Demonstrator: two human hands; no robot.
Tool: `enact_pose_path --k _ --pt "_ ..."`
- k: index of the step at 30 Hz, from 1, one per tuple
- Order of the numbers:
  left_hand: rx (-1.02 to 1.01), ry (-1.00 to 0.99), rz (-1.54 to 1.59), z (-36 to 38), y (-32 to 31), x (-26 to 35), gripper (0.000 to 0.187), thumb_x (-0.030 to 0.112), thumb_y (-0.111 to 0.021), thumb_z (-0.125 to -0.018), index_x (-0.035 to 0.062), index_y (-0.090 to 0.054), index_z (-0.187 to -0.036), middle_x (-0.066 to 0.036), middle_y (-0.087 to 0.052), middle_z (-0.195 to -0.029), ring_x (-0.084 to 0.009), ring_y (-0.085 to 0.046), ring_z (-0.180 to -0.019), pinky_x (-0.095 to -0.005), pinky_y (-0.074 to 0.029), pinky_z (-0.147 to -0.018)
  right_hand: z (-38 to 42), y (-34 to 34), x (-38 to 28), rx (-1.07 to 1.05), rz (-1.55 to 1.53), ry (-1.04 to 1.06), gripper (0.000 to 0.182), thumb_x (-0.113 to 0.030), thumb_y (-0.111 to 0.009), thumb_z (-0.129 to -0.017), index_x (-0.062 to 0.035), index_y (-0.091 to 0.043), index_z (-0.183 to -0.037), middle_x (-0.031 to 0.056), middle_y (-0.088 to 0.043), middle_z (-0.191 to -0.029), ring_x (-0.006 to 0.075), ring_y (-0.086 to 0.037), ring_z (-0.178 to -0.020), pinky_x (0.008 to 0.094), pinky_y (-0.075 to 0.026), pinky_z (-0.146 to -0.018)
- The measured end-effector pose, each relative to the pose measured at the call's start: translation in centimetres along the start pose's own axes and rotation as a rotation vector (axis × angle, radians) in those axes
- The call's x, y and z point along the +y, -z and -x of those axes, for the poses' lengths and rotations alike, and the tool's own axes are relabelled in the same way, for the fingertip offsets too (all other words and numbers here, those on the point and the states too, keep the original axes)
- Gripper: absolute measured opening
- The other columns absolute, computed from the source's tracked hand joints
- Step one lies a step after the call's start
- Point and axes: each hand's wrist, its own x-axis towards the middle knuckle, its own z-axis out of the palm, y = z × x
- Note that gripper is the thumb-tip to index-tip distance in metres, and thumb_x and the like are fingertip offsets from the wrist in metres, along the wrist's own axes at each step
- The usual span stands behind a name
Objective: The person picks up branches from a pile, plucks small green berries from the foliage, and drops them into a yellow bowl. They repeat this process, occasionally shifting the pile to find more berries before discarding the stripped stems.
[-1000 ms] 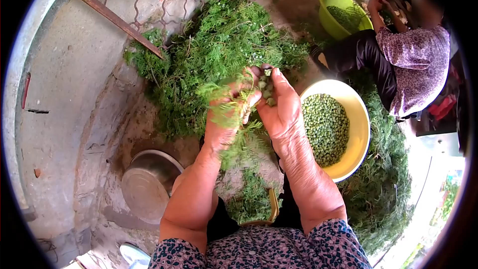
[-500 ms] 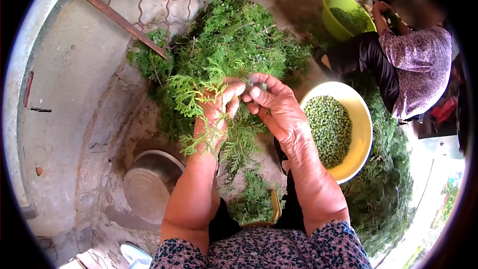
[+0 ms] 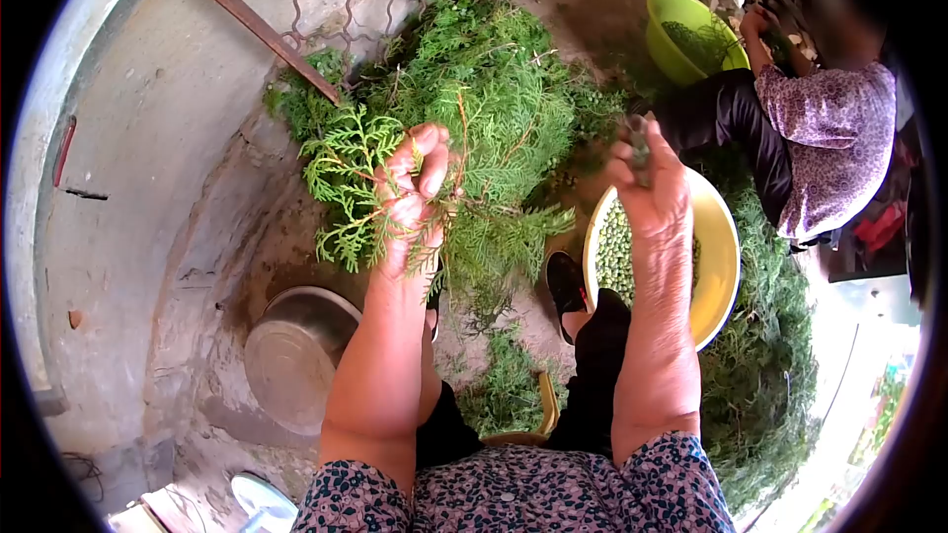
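My left hand (image 3: pixel 413 183) is closed around a leafy arborvitae sprig (image 3: pixel 351 163), whose flat green fronds stick out on both sides of the fist. My right hand (image 3: pixel 654 183) is raised over the far edge of a yellow basin (image 3: pixel 726 271), its fingers curled round a few small grey-green cones (image 3: pixel 638 146). Motion blurs those fingers a little. Many round green cones (image 3: pixel 614 255) lie in the basin, partly hidden by my right forearm. Beyond my left hand rises a big heap of cut arborvitae branches (image 3: pixel 484 59).
A metal pot (image 3: pixel 291 365) lies tipped on the floor at left, near a concrete wall (image 3: pixel 128 237). More cut greenery (image 3: pixel 755 375) is piled at right. Another person (image 3: pixel 829 148) sits at upper right by a green basin (image 3: pixel 681 64). A rusty bar (image 3: pixel 247 20) slants down toward the heap.
My hands have parted. The right one has moved right, from beside the sprig to above the yellow basin, with cones in its fingers. The left has shifted slightly, still gripping the sprig.
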Motion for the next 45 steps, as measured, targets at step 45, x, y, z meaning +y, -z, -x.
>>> enact_pose_path --k 45 --pt "0.244 -0.419 -0.299 2.1 -0.8 3.0 0.026 0.028 -0.061 -0.084 0.0027 -0.063 -0.077 -0.005 -0.062 -0.063 -0.0089 -0.055 -0.052 -0.0172 -0.036 -0.045 3.4 -0.3 5.5 0.201 0.491 0.062 0.040 -0.018 -0.060 -0.084 0.0062 -0.047 -0.114 0.0100 -0.057 -0.096 0.0172 -0.054 -0.080 0.0300 -0.047 -0.071"
